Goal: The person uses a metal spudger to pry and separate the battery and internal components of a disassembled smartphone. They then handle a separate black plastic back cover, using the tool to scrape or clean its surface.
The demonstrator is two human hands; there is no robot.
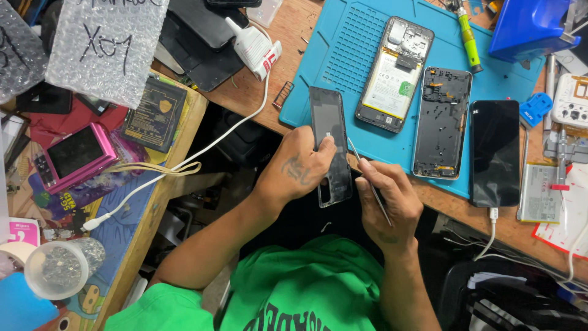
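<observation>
Left hand [300,168] grips the back cover [329,144] firmly while right hand [389,202] pinches tweezers [369,179]; steady, shallow strokes suit best.

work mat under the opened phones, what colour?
Blue: the ribbed silicone work mat on the wooden bench, seen in the head view, the only one.

We saw a glossy, dark plastic phone back cover [331,144] and a thin tool [369,181] of bright metal. The mat [331,55] looked like matt blue rubber, ribbed in 1 corner. The table [245,92] was bare, worn wood. The phone [495,152] had smooth, glossy black glass. The bubble wrap [104,46] was clear, bumpy plastic. Our shirt [306,288] was green cloth.
</observation>
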